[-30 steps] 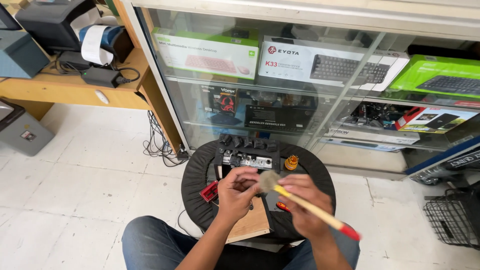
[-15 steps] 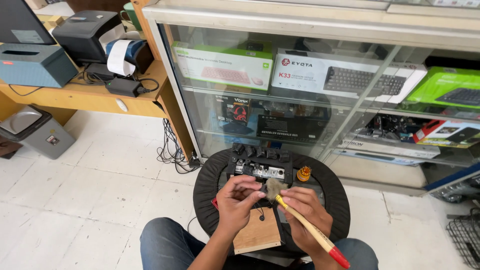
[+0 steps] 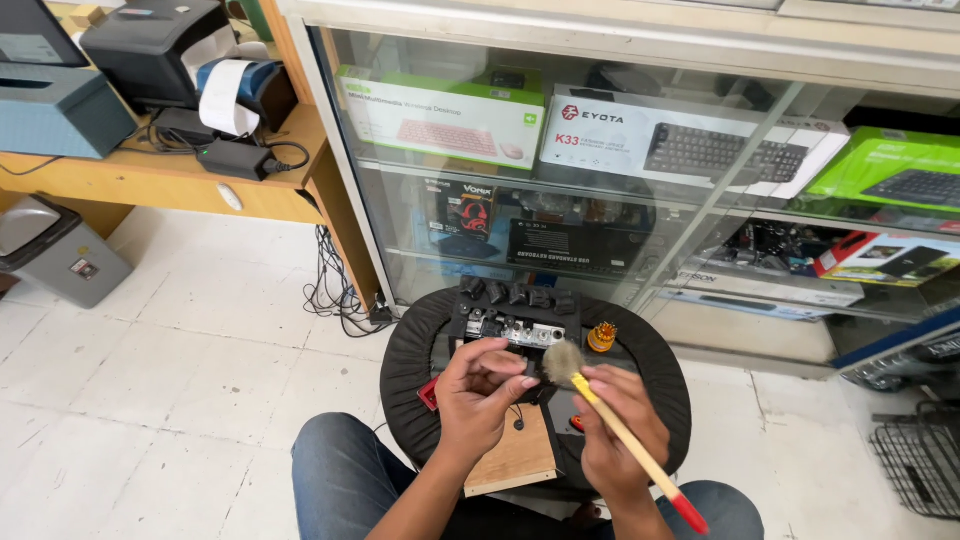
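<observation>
Far left: a grey printer (image 3: 150, 50) and a black power adapter (image 3: 232, 158) sit on a wooden desk (image 3: 120, 182); a grey bin (image 3: 55, 255) stands on the tiled floor below.
Cables: a loose tangle (image 3: 335, 290) lies on the floor beside the foot of the glass cabinet (image 3: 620, 170).
Stool: a round black-covered stool (image 3: 405, 375) stands in front of the person's knees, with a small wooden board (image 3: 520, 455) lying on it.
Left hand (image 3: 480, 395): fingers curled together, pinching a small dark part too tiny to identify, held above the stool.
Black device (image 3: 515, 315): rests at the stool's far edge, a row of dark caps along its top.
Brush (image 3: 620, 435): yellow handle, red tip, its pale bristle head right beside the left fingertips.
Right hand (image 3: 615, 430): fingers clenched around the brush handle.
Orange piece (image 3: 601, 337): small and ribbed, standing on the stool just right of the device.
Cabinet shelves: boxed keyboards behind the glass.
</observation>
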